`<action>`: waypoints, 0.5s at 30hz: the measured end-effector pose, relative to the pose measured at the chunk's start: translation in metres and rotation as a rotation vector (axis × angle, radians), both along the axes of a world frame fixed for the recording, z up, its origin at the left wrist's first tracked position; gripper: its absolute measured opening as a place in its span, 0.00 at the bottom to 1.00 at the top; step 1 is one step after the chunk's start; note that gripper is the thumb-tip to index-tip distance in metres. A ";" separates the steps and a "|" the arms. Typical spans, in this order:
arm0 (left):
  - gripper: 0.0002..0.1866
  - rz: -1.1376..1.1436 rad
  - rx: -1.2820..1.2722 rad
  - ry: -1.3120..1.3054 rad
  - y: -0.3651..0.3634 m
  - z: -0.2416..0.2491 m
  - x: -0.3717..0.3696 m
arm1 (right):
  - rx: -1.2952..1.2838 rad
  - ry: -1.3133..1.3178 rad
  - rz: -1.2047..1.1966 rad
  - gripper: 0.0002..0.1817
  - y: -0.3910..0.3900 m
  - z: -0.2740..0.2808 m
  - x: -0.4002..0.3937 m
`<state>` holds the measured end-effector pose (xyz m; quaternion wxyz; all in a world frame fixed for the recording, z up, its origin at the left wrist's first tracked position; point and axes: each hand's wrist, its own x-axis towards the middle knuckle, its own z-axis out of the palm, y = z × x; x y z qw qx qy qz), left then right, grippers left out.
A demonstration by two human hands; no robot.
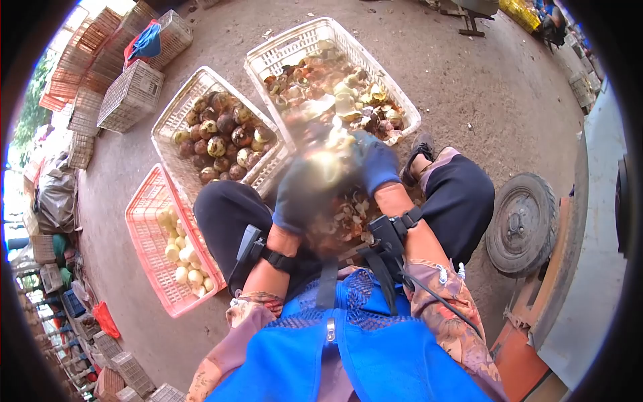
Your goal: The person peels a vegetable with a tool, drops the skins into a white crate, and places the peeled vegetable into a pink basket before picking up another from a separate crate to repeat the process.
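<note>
Both my hands wear blue and dark gloves, and they meet in front of me, smeared by motion. My left hand [305,191] is closed around a pale, partly peeled round fruit [328,165], which is blurred. Right against the fruit, my right hand [375,161] has its fingers curled; what they grip is hidden in the blur. Beneath the hands lie loose peelings [351,214] between my knees. Just beyond them, a white crate [408,110] holds a heap of peels and skins.
To the left, another white crate [161,127] holds dark brown, patchy round fruit [224,134]. Nearer, a pink crate [144,268] contains pale peeled fruit [184,251]. A wheel [522,224] stands at my right. Stacked crates [130,97] line the far left.
</note>
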<state>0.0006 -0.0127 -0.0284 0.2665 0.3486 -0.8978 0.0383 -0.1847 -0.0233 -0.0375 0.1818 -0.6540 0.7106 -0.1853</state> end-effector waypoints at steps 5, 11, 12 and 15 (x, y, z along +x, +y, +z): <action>0.14 0.081 0.000 0.221 -0.002 0.005 -0.006 | -0.041 -0.344 -0.309 0.15 -0.005 -0.019 -0.030; 0.22 0.060 1.025 0.954 -0.003 -0.031 -0.002 | -0.238 -0.792 0.209 0.13 0.019 -0.006 -0.002; 0.22 0.060 1.022 0.956 -0.003 -0.033 -0.003 | -0.154 -0.972 0.177 0.13 0.024 -0.006 0.011; 0.24 0.014 0.881 0.839 -0.008 -0.033 0.000 | -0.078 -1.127 0.096 0.13 0.027 -0.016 0.026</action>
